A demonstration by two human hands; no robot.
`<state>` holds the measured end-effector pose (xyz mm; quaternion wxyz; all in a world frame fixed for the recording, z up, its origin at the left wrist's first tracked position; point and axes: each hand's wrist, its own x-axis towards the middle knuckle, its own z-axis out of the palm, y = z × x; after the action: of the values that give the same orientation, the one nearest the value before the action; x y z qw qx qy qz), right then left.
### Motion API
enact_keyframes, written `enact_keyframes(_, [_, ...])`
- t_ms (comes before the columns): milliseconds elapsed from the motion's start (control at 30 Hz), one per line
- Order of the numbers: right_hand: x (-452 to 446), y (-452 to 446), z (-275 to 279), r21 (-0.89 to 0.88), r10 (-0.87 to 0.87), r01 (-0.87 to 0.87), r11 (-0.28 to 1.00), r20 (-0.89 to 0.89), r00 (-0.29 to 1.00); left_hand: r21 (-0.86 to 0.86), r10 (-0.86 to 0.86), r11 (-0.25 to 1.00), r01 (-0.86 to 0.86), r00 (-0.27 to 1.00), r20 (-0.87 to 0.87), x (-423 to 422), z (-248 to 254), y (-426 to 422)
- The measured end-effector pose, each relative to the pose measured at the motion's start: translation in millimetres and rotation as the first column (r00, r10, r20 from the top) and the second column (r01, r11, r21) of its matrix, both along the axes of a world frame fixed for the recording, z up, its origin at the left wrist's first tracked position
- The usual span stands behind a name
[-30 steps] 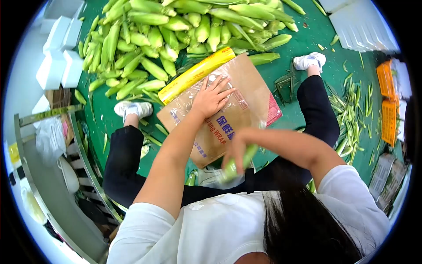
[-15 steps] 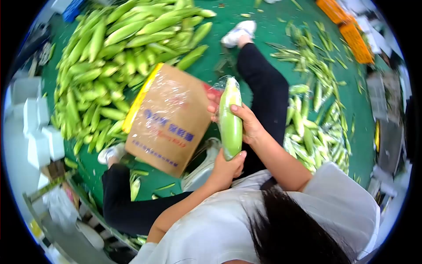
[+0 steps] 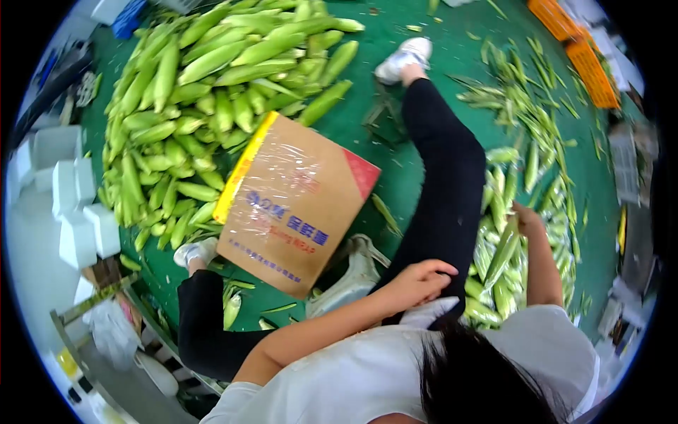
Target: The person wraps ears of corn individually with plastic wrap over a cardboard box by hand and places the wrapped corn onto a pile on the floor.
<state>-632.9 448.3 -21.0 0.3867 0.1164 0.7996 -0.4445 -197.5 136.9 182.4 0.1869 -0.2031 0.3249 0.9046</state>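
My left hand (image 3: 421,281) is over my thigh, its fingers loosely curled together, and nothing shows in it. Out to the right, my right hand (image 3: 526,217) is down at a heap of film-wrapped corn ears (image 3: 500,300). It grips the upper end of a green ear of corn (image 3: 503,256) that slants across the heap; most of the fingertips are hidden. In front of me, tilted, is a brown cardboard box of plastic wrap (image 3: 293,205) with a yellow edge and a red corner, film stretched over its top.
A large pile of unwrapped corn (image 3: 212,92) covers the green floor (image 3: 385,152) at the upper left. Stripped husks (image 3: 505,88) lie at the upper right, near orange crates (image 3: 592,71). White foam boxes (image 3: 74,187) stand at the left. A pale stool-like object (image 3: 353,275) is beside the box.
The wrapped ear both hands held in front of me has left that spot. My right hand has swung right to the wrapped heap; my left hand has moved over my thigh.
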Motion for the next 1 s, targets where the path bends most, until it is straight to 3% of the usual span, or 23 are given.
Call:
enact_keyframes(33, [-68.2, -30.0, -27.5, 0.210, 0.399, -0.343, 0.916, -0.359, 0.844, -0.053, 0.187, 0.982, -0.183, 0.979, 0.082, 9.2, -9.5, -17.7])
enact_keyframes(67, [-133.8, -61.4, -52.9, 0.587, 0.685, -0.356, 0.727, -0.579, 0.442, -0.197, 0.399, 0.903, -0.382, 0.916, 0.052, 20.1, -32.0, -26.8])
enact_keyframes(100, [-114.6, -178.6, 15.6, 0.559, 0.663, -0.358, 0.748, -0.630, 0.404, -0.394, 0.505, 0.812, -0.431, 0.856, 0.106, 30.6, -44.3, -44.3])
enact_keyframes(133, [-82.0, -288.6, 63.8, 0.343, 0.581, -0.497, 0.797, -0.662, 0.474, -0.393, 0.653, 0.732, -0.557, 0.737, 0.173, 38.4, -52.7, -60.4])
enact_keyframes(167, [-27.3, -383.5, 93.3, 0.116, 0.480, -0.632, 0.767, -0.756, 0.444, -0.383, 0.722, 0.681, -0.624, 0.660, 0.208, 46.8, -59.9, -76.5])
enact_keyframes(233, [34.3, -519.1, 66.0, 0.079, 0.690, -0.862, 0.500, -0.639, 0.341, -0.408, 0.752, 0.657, -0.634, 0.586, 0.301, 55.1, -68.7, -100.3])
enact_keyframes(267, [82.0, -566.1, 60.6, 0.114, 0.805, -0.939, 0.324, -0.554, 0.211, -0.412, 0.759, 0.650, -0.639, 0.570, 0.314, 60.8, -75.2, -107.6])
enact_keyframes(300, [106.2, -610.0, -10.9, 0.092, 0.754, -0.979, 0.183, -0.653, 0.080, -0.402, 0.754, 0.656, -0.638, 0.555, 0.350, 65.1, -78.8, -112.6])
enact_keyframes(333, [140.2, -634.2, -32.8, 0.335, 0.798, -0.942, 0.033, -0.576, -0.177, -0.393, 0.749, 0.661, -0.639, 0.540, 0.383, 69.3, -82.9, -117.3])
enact_keyframes(367, [174.9, -647.8, -53.0, 0.579, 0.833, -0.815, -0.016, -0.443, -0.331, -0.387, 0.750, 0.660, -0.644, 0.538, 0.384, 74.3, -87.1, -119.5])
enact_keyframes(400, [196.2, -649.1, -79.5, 0.717, 0.740, -0.697, -0.020, -0.458, -0.492, -0.376, 0.758, 0.649, -0.662, 0.521, 0.392, 78.0, -86.3, -121.7])
enact_keyframes(467, [209.5, -658.2, -155.1, 0.808, 0.559, -0.537, 0.242, -0.568, -0.603, -0.376, 0.766, 0.636, -0.674, 0.495, 0.410, 88.3, -89.9, -122.3])
enact_keyframes(567, [200.0, -662.1, -125.5, 0.832, 0.645, -0.554, -0.031, -0.406, -0.647, -0.369, 0.774, 0.624, -0.689, 0.482, 0.410, 101.0, -96.8, -128.8])
enact_keyframes(600, [195.8, -657.5, -85.7, 0.756, 0.788, -0.614, -0.226, -0.228, -0.572, -0.363, 0.769, 0.631, -0.686, 0.489, 0.412, 102.8, -95.1, -130.6])
enact_keyframes(633, [185.6, -648.4, -63.7, 0.617, 0.869, -0.760, -0.206, -0.241, -0.431, -0.335, 0.797, 0.585, -0.738, 0.450, 0.402, 102.3, -93.8, -135.2])
enact_keyframes(733, [142.7, -607.0, -26.1, 0.203, 0.922, -0.974, 0.100, -0.387, 0.014, -0.348, 0.851, 0.522, -0.778, 0.452, 0.266, 92.1, -100.5, -155.9])
enact_keyframes(767, [138.7, -586.7, -11.3, -0.064, 0.912, -0.969, 0.239, -0.328, 0.247, -0.329, 0.872, 0.490, -0.807, 0.451, 0.192, 79.2, -107.3, -160.0])
enact_keyframes(800, [154.8, -566.5, 35.1, -0.449, 0.865, -0.766, 0.460, 0.031, 0.501, -0.310, 0.887, 0.460, -0.832, 0.445, 0.124, 64.8, -112.7, -161.3])
enact_keyframes(867, [197.8, -527.1, 110.2, -0.626, 0.790, -0.517, 0.584, 0.291, 0.540, -0.227, 0.896, 0.444, -0.867, 0.439, 0.074, 30.1, -109.2, -156.9])
enact_keyframes(900, [224.5, -505.5, 125.6, -0.645, 0.730, -0.436, 0.628, 0.294, 0.616, -0.166, 0.891, 0.453, -0.876, 0.443, 0.095, 5.0, -104.0, -149.1])
enact_keyframes(933, [254.2, -483.2, 154.6, -0.455, 0.557, -0.370, 0.810, 0.399, 0.729, -0.112, 0.888, 0.456, -0.883, 0.444, 0.118, -5.6, -98.6, -142.2])
enact_keyframes(967, [271.6, -465.3, 156.0, -0.458, 0.713, -0.619, 0.638, 0.046, 0.700, -0.051, 0.892, 0.451, -0.891, 0.448, 0.068, -2.4, -68.1, -140.7])
enact_keyframes(1000, [288.5, -452.0, 157.9, -0.357, 0.782, -0.823, 0.442, -0.297, 0.548, 0.008, 0.896, 0.444, -0.896, 0.444, 0.025, 2.3, -37.6, -136.8])
